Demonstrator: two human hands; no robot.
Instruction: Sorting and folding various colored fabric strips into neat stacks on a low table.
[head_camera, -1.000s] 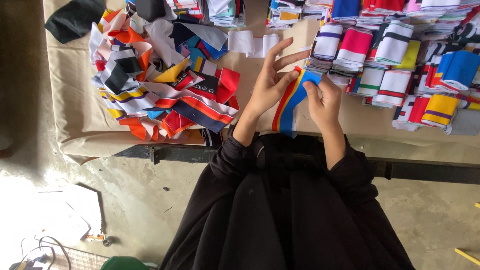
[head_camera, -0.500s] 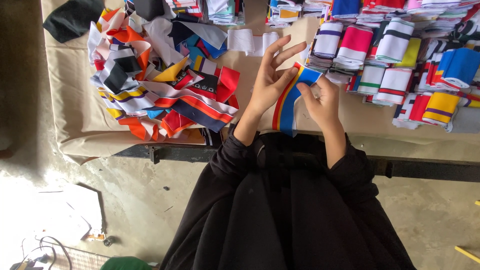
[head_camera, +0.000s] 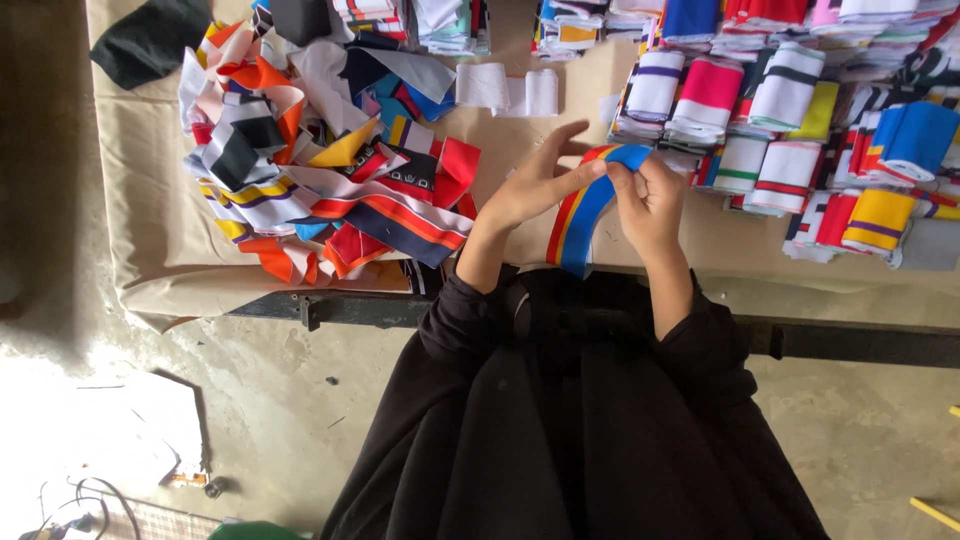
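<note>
Cloth-covered worktop strewn with striped fabric pieces: above its near edge the right hand pinches the top of a blue, yellow and red ribbed band, which hangs lengthwise toward the person, the left hand open-fingered against its left side.

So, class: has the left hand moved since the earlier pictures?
Barely: the left hand still presses the striped strip, at the same spot beside the loose fabric pile.

Looking like a garment workshop: striped fabric strips piling on a cloth-covered desk, folded stacks lining up, concrete floor.
</note>
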